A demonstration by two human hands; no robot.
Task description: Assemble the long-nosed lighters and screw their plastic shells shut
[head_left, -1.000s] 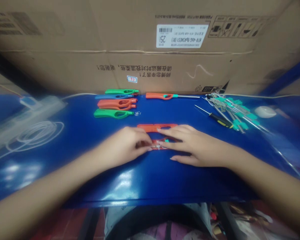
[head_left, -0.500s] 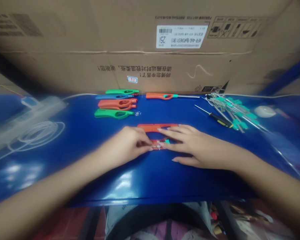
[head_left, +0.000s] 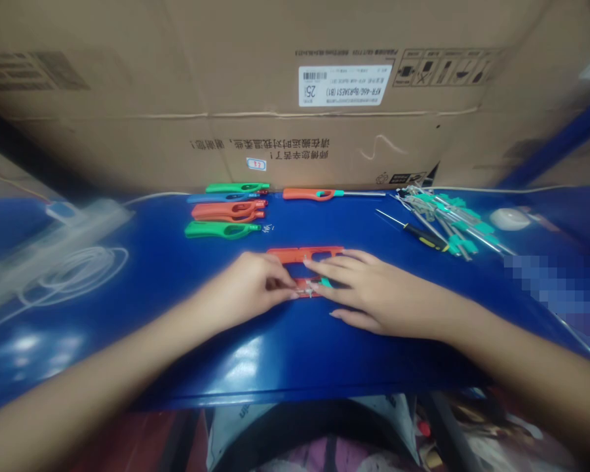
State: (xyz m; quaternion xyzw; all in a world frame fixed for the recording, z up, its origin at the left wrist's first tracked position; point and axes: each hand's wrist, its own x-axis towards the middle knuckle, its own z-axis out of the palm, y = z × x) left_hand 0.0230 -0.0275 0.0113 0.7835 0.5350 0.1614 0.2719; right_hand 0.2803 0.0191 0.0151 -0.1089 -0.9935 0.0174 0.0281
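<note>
Two orange half shells of a lighter lie on the blue table in front of me. The upper half shell [head_left: 285, 255] lies behind my fingers, its handle opening facing right. Closer to me, the lower half shell [head_left: 305, 284] holds small whitish and metal parts and a teal piece [head_left: 325, 282]. My left hand [head_left: 260, 282] is closed in a pinch at this shell's left part, which the hand covers. With fingers stretched out, my right hand [head_left: 373, 288] rests over the right ends of both shells, hiding much of them.
At the back left lie several green, blue and orange lighter handles [head_left: 221, 229]. An orange lighter with a metal tube [head_left: 309, 195] lies behind the shells. To the right are a screwdriver [head_left: 423, 236], a pile of teal-ended metal tubes [head_left: 465, 219] and a white object [head_left: 510, 219]. A coiled white cable [head_left: 83, 269] sits left.
The camera view has shifted slightly, so the scene sits a little lower and further left. Both hands keep nearly the same pose on the half shells.
</note>
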